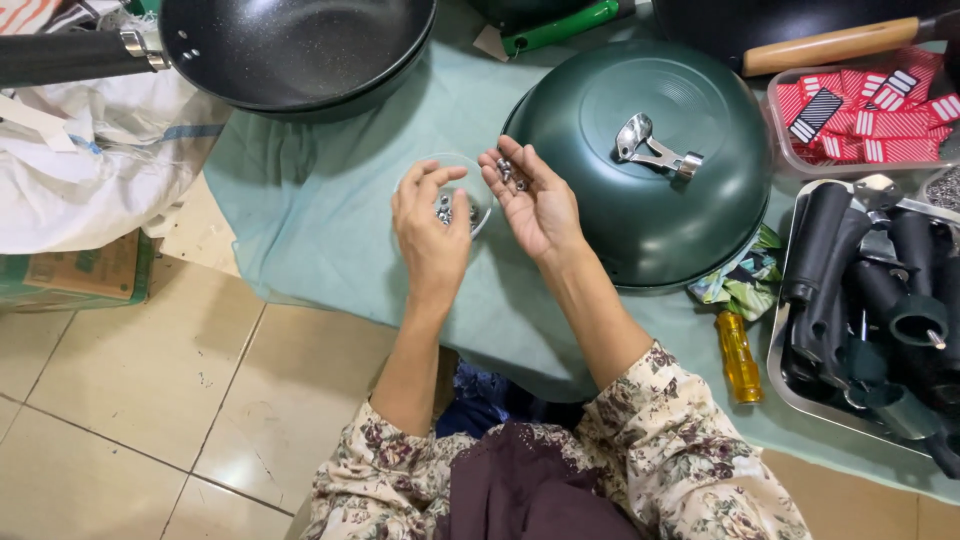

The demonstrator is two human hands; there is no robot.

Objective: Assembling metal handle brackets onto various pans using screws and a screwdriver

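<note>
My left hand [432,225] reaches into a small clear dish [480,205] of little metal screws [444,208] on the pale green cloth; its fingertips touch the screws. Beside it, my right hand [535,200] lies palm up with several small screws [510,172] resting on the fingers. Just right of that hand a dark green wok [650,190] sits upside down, with a shiny metal handle bracket [650,150] on its rounded back.
A black pan [290,50] with a dark handle lies top left. A metal tray of black handles [870,300] is at right, a clear box of red tags [870,110] above it. An amber-handled screwdriver [738,355] lies near the tray. White sacks [90,160] sit left; tiled floor [150,400] below.
</note>
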